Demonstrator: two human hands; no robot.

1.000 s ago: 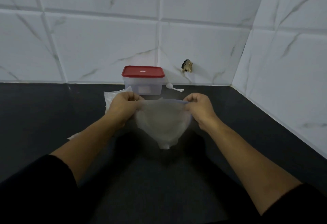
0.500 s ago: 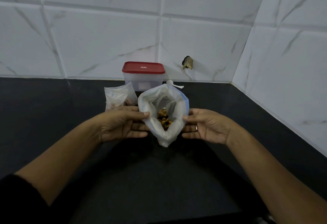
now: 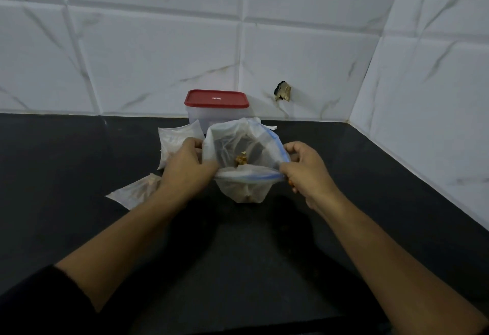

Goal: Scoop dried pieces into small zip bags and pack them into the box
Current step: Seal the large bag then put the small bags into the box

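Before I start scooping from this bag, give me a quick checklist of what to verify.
1. Zip bag mouth held open: ok; the left hand and right hand each grip its rim.
2. Dried pieces inside: ok, a small heap shows at the bottom.
3. Small bags nearby: ok, two lie on the counter by the left hand.
4. Small bags opened: cannot tell.
5. Box ready for packing: not ok, its red lid is on.
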